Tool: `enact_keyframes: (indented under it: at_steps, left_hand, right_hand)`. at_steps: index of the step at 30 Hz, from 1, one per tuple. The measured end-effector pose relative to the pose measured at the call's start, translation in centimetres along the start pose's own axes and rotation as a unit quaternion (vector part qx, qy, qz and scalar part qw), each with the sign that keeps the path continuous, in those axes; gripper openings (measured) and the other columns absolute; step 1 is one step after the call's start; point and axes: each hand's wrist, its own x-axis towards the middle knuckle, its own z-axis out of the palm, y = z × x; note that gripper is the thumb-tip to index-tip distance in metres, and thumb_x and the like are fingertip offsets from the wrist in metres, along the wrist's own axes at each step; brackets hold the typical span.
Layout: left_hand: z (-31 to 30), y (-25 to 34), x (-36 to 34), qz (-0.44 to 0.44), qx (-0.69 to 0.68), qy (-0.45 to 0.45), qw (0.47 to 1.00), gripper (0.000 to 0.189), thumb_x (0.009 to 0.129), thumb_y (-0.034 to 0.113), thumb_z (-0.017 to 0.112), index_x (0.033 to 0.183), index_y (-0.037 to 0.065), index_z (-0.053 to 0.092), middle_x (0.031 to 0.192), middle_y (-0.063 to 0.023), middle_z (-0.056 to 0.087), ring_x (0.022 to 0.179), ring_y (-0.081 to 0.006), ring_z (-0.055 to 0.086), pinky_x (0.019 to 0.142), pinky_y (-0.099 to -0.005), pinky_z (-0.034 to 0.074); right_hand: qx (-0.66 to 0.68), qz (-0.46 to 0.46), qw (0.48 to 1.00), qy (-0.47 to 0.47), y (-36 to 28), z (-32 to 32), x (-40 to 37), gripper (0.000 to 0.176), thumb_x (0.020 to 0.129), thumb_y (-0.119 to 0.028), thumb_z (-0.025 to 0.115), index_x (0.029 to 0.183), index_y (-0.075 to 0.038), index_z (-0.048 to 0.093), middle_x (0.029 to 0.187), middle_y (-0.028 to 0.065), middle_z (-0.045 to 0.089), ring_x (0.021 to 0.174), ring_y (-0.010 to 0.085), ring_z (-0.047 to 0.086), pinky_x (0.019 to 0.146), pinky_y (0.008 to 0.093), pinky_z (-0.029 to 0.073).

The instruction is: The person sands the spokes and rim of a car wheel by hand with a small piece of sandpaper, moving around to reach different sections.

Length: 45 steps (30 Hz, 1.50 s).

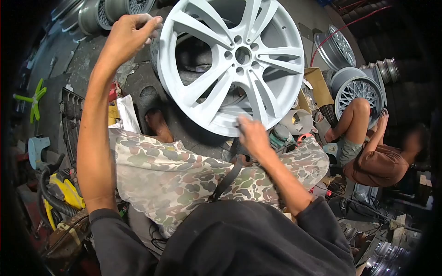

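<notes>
A large alloy wheel (221,89), pale grey-white with paired spokes, stands in front of me, its face tilted toward me. My left hand (131,37) is raised beside its upper left edge, fingers curled and pinched together. Whitish dust or material shows at those fingertips, too small to name. At the lower rim, my right hand (254,137) is closed and slightly blurred, close to or touching the wheel's lip. Something dark shows at its fingertips, but I cannot make out what it is. Below the wheel are my camouflage-patterned trousers (184,165).
Another person (377,158) sits at right, hands by a mesh-spoke wheel (357,94). An open cardboard box (318,87) stands beside my wheel. More wheels (94,16) lie at upper left. A green fan-like piece (34,99) and yellow-black equipment (66,191) are at left.
</notes>
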Motion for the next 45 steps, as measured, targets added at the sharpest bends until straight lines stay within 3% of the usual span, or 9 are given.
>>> enact_keyframes:
  at_steps: [4, 10, 18, 24, 27, 32, 35, 42, 45]
  left_hand:
    - [1.4, 2.0, -0.8, 0.038, 0.021, -0.018, 0.999, 0.039, 0.103, 0.037, 0.065, 0.103, -0.001, 0.075, 0.080, 0.0003, 0.069, 0.071, -0.0063, 0.059, 0.067, -0.0238, 0.049]
    - [0.7, 1.8, -0.8, 0.029, 0.063, -0.048, 0.996, 0.041, 0.103, 0.037, 0.066, 0.102, -0.003, 0.074, 0.080, 0.0002, 0.068, 0.070, -0.0055, 0.057, 0.066, -0.0245, 0.049]
    - [0.9, 2.7, -1.4, 0.061, 0.096, -0.050, 0.992, 0.043, 0.103, 0.038, 0.066, 0.103, -0.005, 0.075, 0.079, -0.0013, 0.067, 0.071, -0.0072, 0.059, 0.067, -0.0257, 0.050]
    - [0.3, 1.2, -1.9, 0.037, 0.070, -0.057, 0.995, 0.042, 0.103, 0.038, 0.066, 0.104, -0.003, 0.075, 0.078, -0.0023, 0.066, 0.071, -0.0083, 0.059, 0.066, -0.0272, 0.049]
    - [1.2, 1.7, -1.9, 0.083, 0.069, -0.063, 0.992, 0.042, 0.102, 0.037, 0.066, 0.103, -0.004, 0.074, 0.076, -0.0049, 0.066, 0.070, -0.0100, 0.059, 0.066, -0.0291, 0.049]
    - [2.5, 5.7, -2.6, 0.077, 0.111, -0.125, 0.983, 0.042, 0.101, 0.035, 0.066, 0.102, -0.006, 0.073, 0.073, -0.0093, 0.067, 0.066, -0.0141, 0.060, 0.064, -0.0327, 0.049]
    - [3.1, 5.9, -3.4, 0.067, 0.086, -0.097, 0.989, 0.043, 0.100, 0.035, 0.068, 0.105, -0.006, 0.074, 0.073, -0.0098, 0.067, 0.065, -0.0147, 0.061, 0.062, -0.0338, 0.049]
    - [3.1, 4.4, -3.0, 0.060, 0.073, -0.094, 0.991, 0.044, 0.100, 0.035, 0.068, 0.107, -0.008, 0.073, 0.078, -0.0131, 0.070, 0.066, -0.0177, 0.065, 0.064, -0.0347, 0.052]
    - [3.1, 4.5, -2.9, 0.066, 0.102, -0.118, 0.986, 0.043, 0.100, 0.034, 0.068, 0.108, -0.008, 0.073, 0.078, -0.0138, 0.070, 0.067, -0.0190, 0.066, 0.065, -0.0350, 0.053]
  right_hand:
    - [0.183, -0.015, 0.981, 0.060, -5.3, 1.0, 1.9, 0.021, 0.086, 0.004, 0.064, 0.104, -0.005, 0.060, 0.085, 0.0201, 0.068, 0.083, 0.0430, 0.069, 0.072, 0.0498, 0.053]
    - [-0.073, 0.016, 0.997, 0.013, 1.7, -1.3, -1.3, 0.029, 0.077, 0.006, 0.071, 0.101, -0.004, 0.058, 0.088, 0.0189, 0.070, 0.080, 0.0441, 0.068, 0.072, 0.0536, 0.054]
    - [-0.046, 0.003, 0.999, -0.018, 2.7, -2.7, -1.0, 0.024, 0.085, 0.003, 0.064, 0.107, -0.002, 0.056, 0.090, 0.0234, 0.068, 0.086, 0.0478, 0.066, 0.075, 0.0518, 0.054]
    - [0.152, 0.134, 0.976, -0.082, 2.0, -7.9, -1.1, 0.032, 0.084, 0.004, 0.066, 0.115, -0.004, 0.067, 0.100, 0.0183, 0.074, 0.088, 0.0414, 0.070, 0.078, 0.0501, 0.055]
    - [-0.041, -0.070, 0.997, 0.001, 3.3, -5.8, -1.3, 0.044, 0.079, 0.006, 0.068, 0.122, -0.006, 0.071, 0.097, 0.0136, 0.073, 0.093, 0.0335, 0.065, 0.086, 0.0441, 0.054]
    - [-0.089, -0.075, 0.993, -0.026, 2.8, -2.3, -0.1, 0.046, 0.076, 0.003, 0.072, 0.121, -0.006, 0.072, 0.096, 0.0135, 0.072, 0.093, 0.0345, 0.064, 0.085, 0.0456, 0.055]
    - [-0.061, -0.008, 0.998, -0.026, 3.1, -1.4, 1.2, 0.025, 0.092, -0.015, 0.068, 0.115, -0.007, 0.075, 0.099, 0.0166, 0.073, 0.084, 0.0398, 0.070, 0.076, 0.0493, 0.057]
    - [-0.001, 0.125, 0.977, -0.172, 1.6, 0.1, 3.6, 0.023, 0.099, -0.023, 0.065, 0.110, -0.009, 0.079, 0.097, 0.0196, 0.073, 0.088, 0.0428, 0.070, 0.077, 0.0487, 0.055]
    - [0.047, 0.033, 0.996, -0.065, -0.3, 0.2, 2.7, 0.024, 0.100, -0.025, 0.064, 0.106, -0.007, 0.079, 0.100, 0.0204, 0.073, 0.087, 0.0424, 0.070, 0.076, 0.0485, 0.056]
